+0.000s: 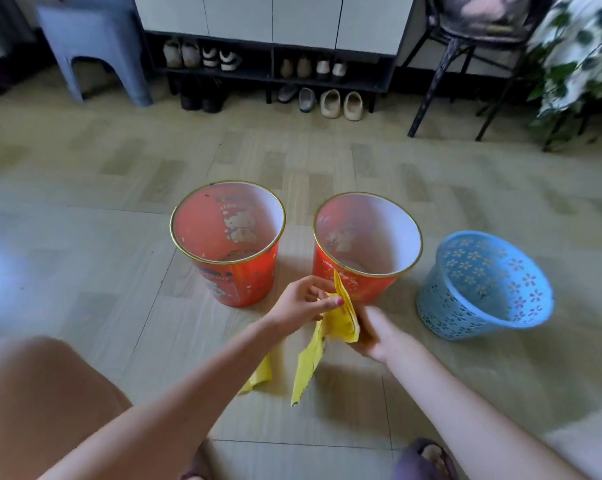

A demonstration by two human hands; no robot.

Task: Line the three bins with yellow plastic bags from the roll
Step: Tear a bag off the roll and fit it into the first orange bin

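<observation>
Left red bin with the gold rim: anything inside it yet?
No yellow bag lines the left red bin with the gold rim; only its bare translucent wall shows. Its near wall hides most of the floor, so the bottom cannot be fully checked.

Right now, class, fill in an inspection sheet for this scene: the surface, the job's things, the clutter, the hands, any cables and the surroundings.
Surface: pale wood-pattern floor.
Job's things: left red bin, right red bin and blue bin stand upright in a row, all unlined; yellow bag roll in front of the right red bin, a loose bag strip hanging from it.
Clutter: a second yellow piece lower down, partly hidden behind the left forearm.
Hands: left hand pinches the roll's top; right hand holds the roll.
Cables: nothing seen.
Surroundings: shoe rack, grey stool, dark chair, leafy plant.
</observation>
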